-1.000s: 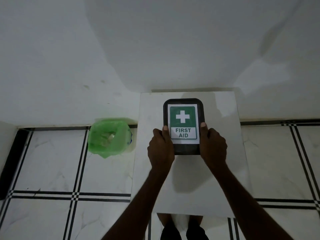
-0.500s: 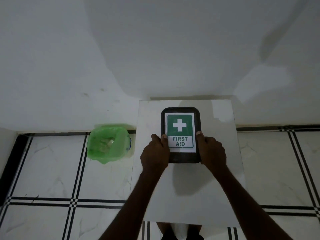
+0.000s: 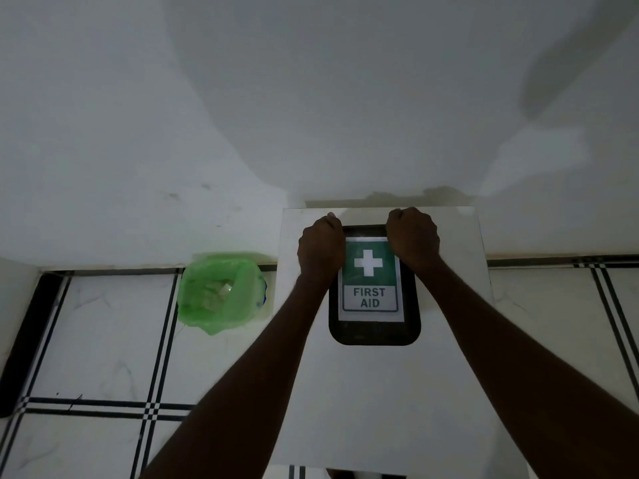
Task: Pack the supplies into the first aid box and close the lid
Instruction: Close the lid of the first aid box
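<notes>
Dark plastic under both hands: fingers curled tight into fists over the far corners of the box [image 3: 374, 326]. Left hand [image 3: 321, 248] knuckles down on the far-left corner, fingers folded over the rim; fingertips hidden, so whether they hook the edge cannot be told. Right hand [image 3: 412, 238] same posture on the far-right corner. Both wrists cross the lid's long sides. Lid [image 3: 370, 281] closed, flat, label up: green panel, white cross, "FIRST AID". Box lies near the far edge of a white table [image 3: 380, 409], against the wall. Left of the table, on the tiled floor [image 3: 103, 340], a bin with a green liner [image 3: 221, 292], scraps inside.
</notes>
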### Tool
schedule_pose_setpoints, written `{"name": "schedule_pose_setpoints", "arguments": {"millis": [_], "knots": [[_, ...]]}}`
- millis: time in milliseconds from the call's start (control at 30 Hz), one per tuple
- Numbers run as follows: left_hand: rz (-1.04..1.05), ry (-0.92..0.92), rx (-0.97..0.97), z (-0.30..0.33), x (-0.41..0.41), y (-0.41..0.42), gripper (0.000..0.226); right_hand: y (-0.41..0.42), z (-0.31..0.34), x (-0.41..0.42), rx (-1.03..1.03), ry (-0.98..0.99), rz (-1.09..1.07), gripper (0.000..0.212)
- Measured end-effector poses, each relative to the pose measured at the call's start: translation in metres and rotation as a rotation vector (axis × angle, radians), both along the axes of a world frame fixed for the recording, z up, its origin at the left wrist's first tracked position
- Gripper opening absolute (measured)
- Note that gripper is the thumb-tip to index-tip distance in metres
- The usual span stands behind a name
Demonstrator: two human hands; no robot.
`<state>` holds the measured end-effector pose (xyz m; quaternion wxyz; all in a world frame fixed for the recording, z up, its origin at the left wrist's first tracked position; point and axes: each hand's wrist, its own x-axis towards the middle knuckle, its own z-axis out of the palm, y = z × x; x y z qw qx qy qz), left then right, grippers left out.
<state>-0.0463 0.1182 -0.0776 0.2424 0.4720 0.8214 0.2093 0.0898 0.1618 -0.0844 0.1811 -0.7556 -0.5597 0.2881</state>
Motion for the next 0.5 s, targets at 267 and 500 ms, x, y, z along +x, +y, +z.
{"name": "schedule_pose_setpoints", "arguments": {"millis": [267,500], "knots": [[-0.065,0.114,0.053,-0.009,0.001,0.002,0.051,0.004,-0.014,0.003,0.008,0.012,0.047,0.051],[0.12,-0.685,-0.091,0.011,-0.019,-0.037,0.056,-0.027,0.006,0.031,-0.157,0.24,0.053,0.056]]}}
